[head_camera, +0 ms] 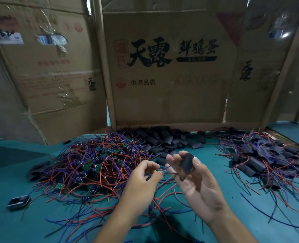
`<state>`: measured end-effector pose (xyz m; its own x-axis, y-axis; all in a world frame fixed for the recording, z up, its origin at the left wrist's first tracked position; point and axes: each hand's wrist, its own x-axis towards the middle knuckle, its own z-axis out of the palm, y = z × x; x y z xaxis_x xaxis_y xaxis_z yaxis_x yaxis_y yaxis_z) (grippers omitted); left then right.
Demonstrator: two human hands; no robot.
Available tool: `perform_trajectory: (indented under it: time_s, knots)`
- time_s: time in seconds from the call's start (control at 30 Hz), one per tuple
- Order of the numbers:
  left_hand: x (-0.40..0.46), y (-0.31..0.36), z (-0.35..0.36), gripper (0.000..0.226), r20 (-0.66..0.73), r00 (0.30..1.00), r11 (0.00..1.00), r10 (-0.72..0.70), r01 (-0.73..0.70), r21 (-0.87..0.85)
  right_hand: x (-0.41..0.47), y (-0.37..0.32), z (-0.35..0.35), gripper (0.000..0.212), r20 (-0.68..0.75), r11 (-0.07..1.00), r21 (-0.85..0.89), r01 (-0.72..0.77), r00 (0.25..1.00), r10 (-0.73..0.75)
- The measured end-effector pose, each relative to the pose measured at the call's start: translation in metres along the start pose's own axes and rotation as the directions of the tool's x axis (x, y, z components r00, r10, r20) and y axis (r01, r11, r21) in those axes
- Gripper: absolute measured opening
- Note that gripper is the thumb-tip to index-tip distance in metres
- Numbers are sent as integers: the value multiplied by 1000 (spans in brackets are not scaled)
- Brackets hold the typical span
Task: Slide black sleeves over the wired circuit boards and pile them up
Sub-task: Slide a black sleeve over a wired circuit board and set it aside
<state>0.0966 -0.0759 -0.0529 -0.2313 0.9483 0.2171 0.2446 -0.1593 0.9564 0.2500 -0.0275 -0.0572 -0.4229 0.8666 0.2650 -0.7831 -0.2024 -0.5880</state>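
Observation:
My right hand [196,179] is raised palm-up and pinches a black sleeve [186,163] between thumb and fingers. My left hand [143,178] pinches thin wires [166,170] that run toward the sleeve. A tangled heap of bare green circuit boards with red and blue wires [96,162] lies at the left. A heap of empty black sleeves [164,139] sits along the back by the cardboard. On the right lies a pile of sleeved boards [260,158] with wires trailing out.
Upright cardboard boxes [166,71] wall off the back of the teal table [14,172]. A loose black sleeve [19,201] lies at the front left. Stray wires [162,207] spread across the table under my forearms.

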Motion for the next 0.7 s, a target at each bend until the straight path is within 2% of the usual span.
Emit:
perform_trajectory:
  time_s: [0.07,0.13,0.23,0.3,0.37,0.47,0.53,0.7]
  knots:
    - [0,2,-2,9,42,991,980,127,-132,152,0,-7,1,34,-3,999,-5,38,999,-38]
    - [-3,4,-3,17,97,981,947,169,-189,261,-2,-11,-2,27,-2,997,-17,69,998,-69]
    - [-4,5,-9,20,190,976,941,105,-160,299,-1,-14,-4,29,-30,996,-24,88,996,-88]
    - [-5,7,-14,19,263,964,952,42,-119,284,-1,-17,-2,25,-32,994,-51,97,995,-98]
    - [-5,9,-16,16,315,949,960,19,-105,258,-2,-14,1,31,-8,993,-88,80,997,-81]
    - [-9,13,-11,11,334,941,963,48,-132,234,-6,0,5,32,65,986,-162,45,997,-35]
    - [-10,13,-8,17,374,925,950,62,-169,262,-8,5,8,27,98,983,-182,38,995,-21]
    - [-7,11,-20,19,343,939,906,24,-166,390,-8,0,6,26,71,985,-157,66,996,-55]
